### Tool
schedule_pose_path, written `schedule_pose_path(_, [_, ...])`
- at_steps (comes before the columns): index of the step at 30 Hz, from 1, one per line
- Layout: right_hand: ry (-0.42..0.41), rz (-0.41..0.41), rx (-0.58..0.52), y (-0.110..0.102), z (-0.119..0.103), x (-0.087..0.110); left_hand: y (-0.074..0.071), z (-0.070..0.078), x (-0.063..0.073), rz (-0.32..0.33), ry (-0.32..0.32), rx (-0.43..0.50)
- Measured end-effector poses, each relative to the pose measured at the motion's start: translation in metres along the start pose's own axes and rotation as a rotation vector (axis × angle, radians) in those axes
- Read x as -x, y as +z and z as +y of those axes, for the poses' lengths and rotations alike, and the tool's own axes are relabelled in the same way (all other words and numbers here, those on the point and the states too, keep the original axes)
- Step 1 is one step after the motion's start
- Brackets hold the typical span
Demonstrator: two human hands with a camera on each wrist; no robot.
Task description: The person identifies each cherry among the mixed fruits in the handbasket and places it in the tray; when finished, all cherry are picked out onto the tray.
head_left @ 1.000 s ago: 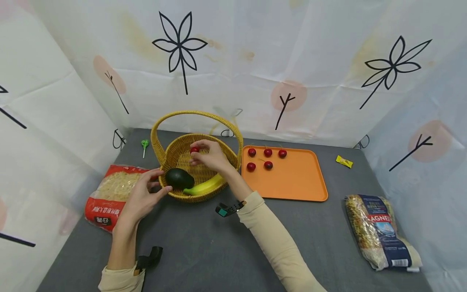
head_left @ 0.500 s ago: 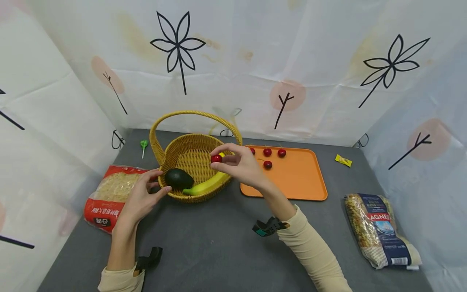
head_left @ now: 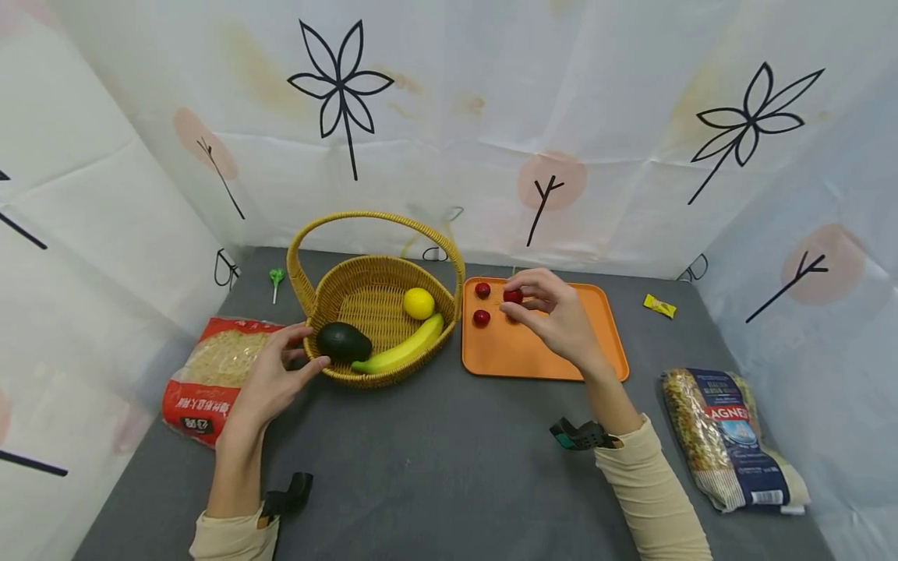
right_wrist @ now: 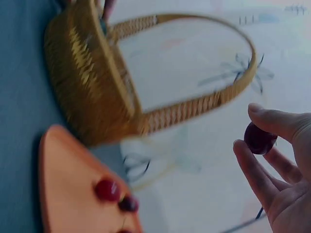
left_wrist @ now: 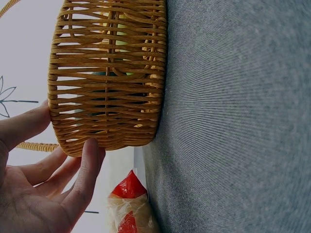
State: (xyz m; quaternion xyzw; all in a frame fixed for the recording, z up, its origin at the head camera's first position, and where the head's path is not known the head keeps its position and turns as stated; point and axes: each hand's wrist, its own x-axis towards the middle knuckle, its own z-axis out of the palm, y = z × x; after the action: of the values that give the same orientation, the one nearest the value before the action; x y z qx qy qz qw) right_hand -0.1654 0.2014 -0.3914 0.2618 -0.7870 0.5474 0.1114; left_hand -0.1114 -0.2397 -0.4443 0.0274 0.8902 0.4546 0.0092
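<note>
In the head view my right hand is over the orange tray, pinching a dark red cherry between thumb and fingertips. Two cherries lie at the tray's left side, one farther back and one nearer; my hand partly hides another. My left hand holds the left rim of the yellow wicker basket, thumb and fingers spread along its edge. Inside the basket are an avocado, a banana and a lemon.
A red pasta bag lies left of the basket, partly behind my left arm. A green lollipop is at the back left. To the right are a yellow wrapped candy and a blue-labelled pasta bag. The basket's tall handle arches over it.
My right hand has moved right, from inside the basket to over the tray, with a cherry in its fingers. The lemon it had covered now shows. My left hand has stayed on the basket rim.
</note>
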Motion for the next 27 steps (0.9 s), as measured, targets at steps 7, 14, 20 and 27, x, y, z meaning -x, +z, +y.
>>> schedule_pose_path(7, [0.195, 0.021, 0.154, -0.025, 0.057, 0.016, -0.001, 0.001, -0.001, -0.003, -0.011, -0.006])
schedule_pose_path(14, [0.322, -0.035, 0.353, -0.035, 0.098, 0.023, 0.0, 0.001, -0.003, 0.006, -0.007, -0.006])
schedule_pose_path(20, [0.355, -0.06, 0.461, -0.036, 0.121, 0.024, 0.0, 0.0, -0.004, 0.0, -0.006, -0.015])
schedule_pose_path(27, [0.359, -0.105, 0.485, -0.038, 0.126, 0.023, 0.0, -0.001, -0.003, -0.004, 0.016, -0.031])
